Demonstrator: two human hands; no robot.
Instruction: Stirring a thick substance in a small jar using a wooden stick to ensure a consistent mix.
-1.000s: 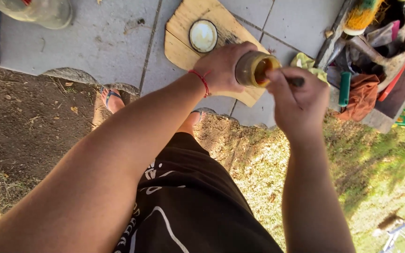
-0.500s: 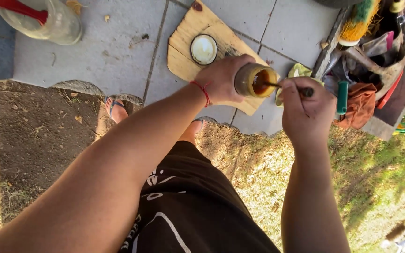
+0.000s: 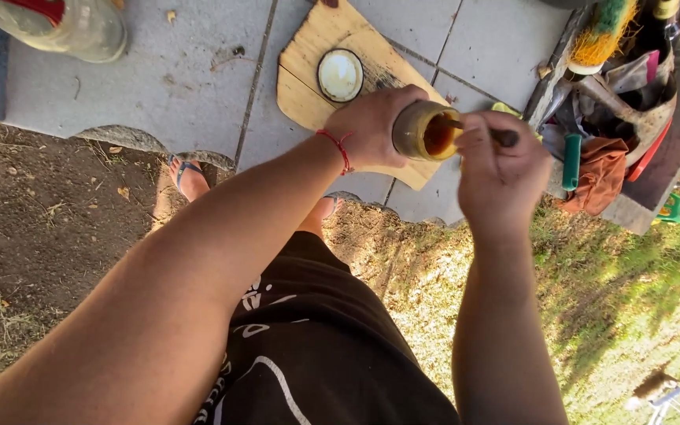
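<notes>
We hold a small open jar [image 3: 425, 131] of brown paste in the air above the near edge of the wooden board [image 3: 308, 75]. Our left hand [image 3: 373, 126] is wrapped closed around the jar's side, tipping its mouth toward our right hand [image 3: 500, 169], which is clenched on a dark-handled utensil [image 3: 497, 136] whose tip sits inside the jar. Compared with a moment ago, the jar has shifted slightly along the board's edge and the utensil reaches deeper into the paste, so the scooping or stirring is under way. The jar's round lid [image 3: 340, 75] lies upturned on the board. Left of the board stands a clear plastic container [image 3: 57, 27]; right of it, a heap of cloths and tools [image 3: 607, 118].
</notes>
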